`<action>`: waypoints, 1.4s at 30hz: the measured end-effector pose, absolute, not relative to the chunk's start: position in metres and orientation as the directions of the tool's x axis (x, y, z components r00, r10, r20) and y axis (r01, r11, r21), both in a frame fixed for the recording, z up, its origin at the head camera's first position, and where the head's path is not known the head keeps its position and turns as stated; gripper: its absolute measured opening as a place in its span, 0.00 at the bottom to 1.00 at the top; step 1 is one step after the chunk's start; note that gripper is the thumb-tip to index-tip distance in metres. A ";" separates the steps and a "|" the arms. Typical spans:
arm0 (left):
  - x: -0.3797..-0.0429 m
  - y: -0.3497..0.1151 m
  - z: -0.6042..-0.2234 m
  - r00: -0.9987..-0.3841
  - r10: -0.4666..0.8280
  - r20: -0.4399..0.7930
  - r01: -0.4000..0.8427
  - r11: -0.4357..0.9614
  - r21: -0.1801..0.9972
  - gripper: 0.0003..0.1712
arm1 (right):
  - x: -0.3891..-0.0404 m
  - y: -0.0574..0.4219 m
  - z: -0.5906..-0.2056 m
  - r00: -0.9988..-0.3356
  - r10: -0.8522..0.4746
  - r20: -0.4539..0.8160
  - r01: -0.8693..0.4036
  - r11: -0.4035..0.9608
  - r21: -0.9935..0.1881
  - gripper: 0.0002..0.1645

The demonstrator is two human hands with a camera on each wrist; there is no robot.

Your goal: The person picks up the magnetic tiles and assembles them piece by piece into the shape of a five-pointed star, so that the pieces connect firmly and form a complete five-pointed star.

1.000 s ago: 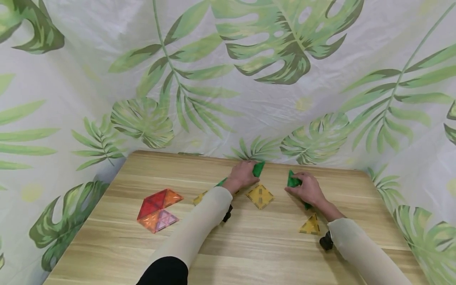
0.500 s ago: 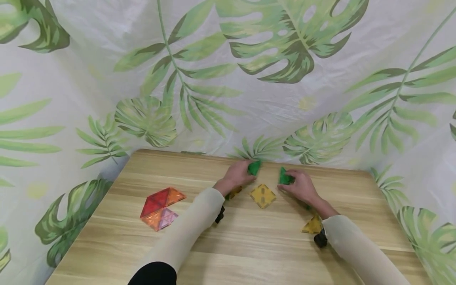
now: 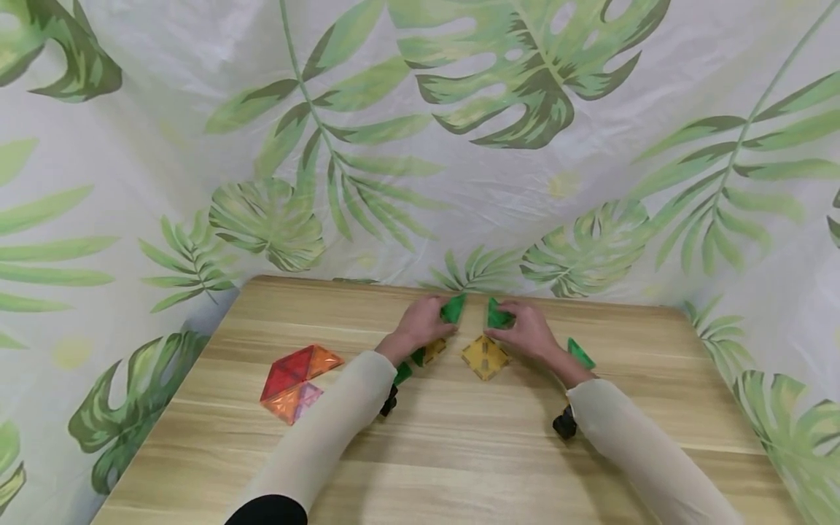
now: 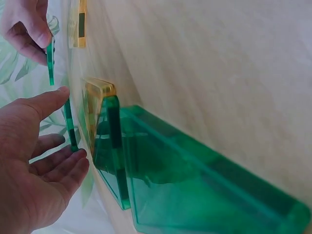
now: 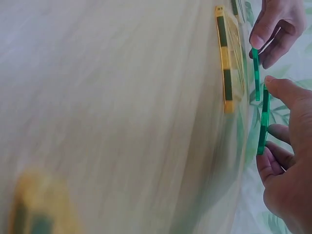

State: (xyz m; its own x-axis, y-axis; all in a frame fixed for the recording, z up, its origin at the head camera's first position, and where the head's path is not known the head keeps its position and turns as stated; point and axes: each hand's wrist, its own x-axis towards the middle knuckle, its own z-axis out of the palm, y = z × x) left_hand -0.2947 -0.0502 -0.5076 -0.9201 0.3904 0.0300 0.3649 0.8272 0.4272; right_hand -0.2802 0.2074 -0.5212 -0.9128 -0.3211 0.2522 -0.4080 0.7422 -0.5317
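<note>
My left hand (image 3: 422,321) pinches a green triangular magnetic tile (image 3: 453,310) by its edges, near the back of the table. Facing it across a narrow gap, a second green triangular magnetic tile (image 3: 499,315) is gripped between the thumb and fingers of my right hand (image 3: 528,328). In the right wrist view both held tiles appear edge-on, the right one (image 5: 263,119) nearer the camera. Just in front of the hands lies a yellow square tile (image 3: 485,357), turned like a diamond. Beside my left wrist are a yellow tile (image 3: 435,351) and green tiles (image 4: 195,180), partly hidden by the arm.
At the left, red, orange and pink tiles (image 3: 289,375) lie joined edge to edge. Another green triangle (image 3: 580,354) rests behind my right forearm. A blurred yellow tile (image 5: 41,204) shows low in the right wrist view. Leaf-patterned cloth (image 3: 367,146) hangs behind the table's back edge.
My right hand has moved left with its green tile, and my left hand has shifted slightly left too. The gap between the held tiles has narrowed. A green triangle now shows behind the right forearm.
</note>
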 end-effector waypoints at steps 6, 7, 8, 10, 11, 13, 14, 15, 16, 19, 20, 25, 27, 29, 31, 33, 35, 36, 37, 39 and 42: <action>-0.292 -0.054 -0.507 -0.932 0.361 0.032 0.340 0.843 0.417 0.37 | -0.286 0.194 -0.522 -0.910 -0.344 0.233 -0.415 0.728 -0.545 0.35; -0.292 -0.054 -0.507 -0.934 0.355 0.028 0.334 0.845 0.417 0.38 | -0.286 0.192 -0.522 -0.911 -0.345 0.225 -0.411 0.723 -0.555 0.35; -0.292 -0.054 -0.508 -0.936 0.351 0.026 0.330 0.849 0.413 0.37 | -0.287 0.189 -0.522 -0.912 -0.348 0.216 -0.408 0.721 -0.560 0.35; -0.291 -0.055 -0.508 -0.939 0.344 0.021 0.322 0.856 0.405 0.38 | -0.289 0.185 -0.523 -0.913 -0.356 0.199 -0.403 0.715 -0.571 0.35; -0.291 -0.055 -0.508 -0.940 0.340 0.017 0.318 0.859 0.402 0.38 | -0.291 0.183 -0.524 -0.912 -0.361 0.194 -0.404 0.710 -0.577 0.35; -0.290 -0.055 -0.509 -0.941 0.337 0.011 0.314 0.865 0.392 0.37 | -0.292 0.181 -0.526 -0.911 -0.369 0.184 -0.403 0.703 -0.586 0.34; -0.290 -0.055 -0.510 -0.941 0.337 0.011 0.315 0.867 0.386 0.37 | -0.293 0.180 -0.528 -0.911 -0.372 0.180 -0.403 0.702 -0.588 0.34; -0.290 -0.055 -0.510 -0.941 0.339 0.009 0.317 0.869 0.381 0.36 | -0.294 0.179 -0.529 -0.911 -0.374 0.176 -0.401 0.699 -0.591 0.34; -0.290 -0.055 -0.511 -0.940 0.341 0.008 0.319 0.870 0.375 0.36 | -0.295 0.178 -0.530 -0.911 -0.374 0.172 -0.399 0.697 -0.596 0.34; -0.290 -0.055 -0.511 -0.938 0.346 0.005 0.324 0.874 0.363 0.35 | -0.296 0.177 -0.532 -0.913 -0.373 0.165 -0.392 0.692 -0.606 0.34; -0.290 -0.056 -0.511 -0.938 0.347 0.002 0.324 0.874 0.361 0.35 | -0.297 0.176 -0.532 -0.913 -0.373 0.163 -0.391 0.692 -0.607 0.34; -0.292 -0.057 -0.511 -0.937 0.349 -0.016 0.323 0.882 0.342 0.37 | -0.301 0.173 -0.533 -0.911 -0.381 0.156 -0.395 0.704 -0.591 0.34; -0.292 -0.058 -0.511 -0.936 0.352 -0.019 0.327 0.885 0.331 0.37 | -0.302 0.172 -0.534 -0.909 -0.387 0.153 -0.398 0.704 -0.588 0.35; -0.292 -0.058 -0.511 -0.934 0.357 -0.020 0.332 0.886 0.324 0.37 | -0.303 0.170 -0.534 -0.907 -0.393 0.148 -0.401 0.705 -0.585 0.35; -0.292 -0.057 -0.510 -0.932 0.362 -0.020 0.337 0.886 0.318 0.36 | -0.303 0.169 -0.534 -0.906 -0.398 0.144 -0.403 0.707 -0.581 0.35; -0.293 -0.057 -0.510 -0.931 0.364 -0.023 0.339 0.887 0.313 0.36 | -0.302 0.168 -0.534 -0.906 -0.399 0.139 -0.402 0.715 -0.572 0.35; -0.292 -0.057 -0.509 -0.931 0.364 -0.028 0.338 0.889 0.310 0.35 | -0.302 0.167 -0.534 -0.904 -0.403 0.142 -0.408 0.719 -0.563 0.35; -0.293 -0.057 -0.509 -0.932 0.362 -0.030 0.335 0.889 0.311 0.34 | -0.301 0.167 -0.533 -0.904 -0.404 0.142 -0.410 0.719 -0.561 0.35; -0.292 -0.056 -0.509 -0.932 0.361 -0.032 0.334 0.890 0.310 0.34 | -0.301 0.167 -0.533 -0.903 -0.406 0.144 -0.413 0.719 -0.560 0.35; -0.292 -0.056 -0.509 -0.933 0.359 -0.029 0.332 0.889 0.315 0.33 | -0.300 0.166 -0.532 -0.899 -0.413 0.149 -0.421 0.717 -0.555 0.34; -0.292 -0.056 -0.510 -0.932 0.363 -0.018 0.338 0.884 0.323 0.30 | -0.300 0.164 -0.531 -0.891 -0.429 0.144 -0.432 0.710 -0.555 0.33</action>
State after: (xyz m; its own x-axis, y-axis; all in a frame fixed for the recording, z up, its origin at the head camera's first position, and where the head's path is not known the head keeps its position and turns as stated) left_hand -0.2919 -0.0560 -0.5099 -0.9316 0.3630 -0.0182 0.3381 0.8839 0.3232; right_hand -0.3000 0.1643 -0.5315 -0.8914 -0.4295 0.1445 -0.4323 0.7104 -0.5555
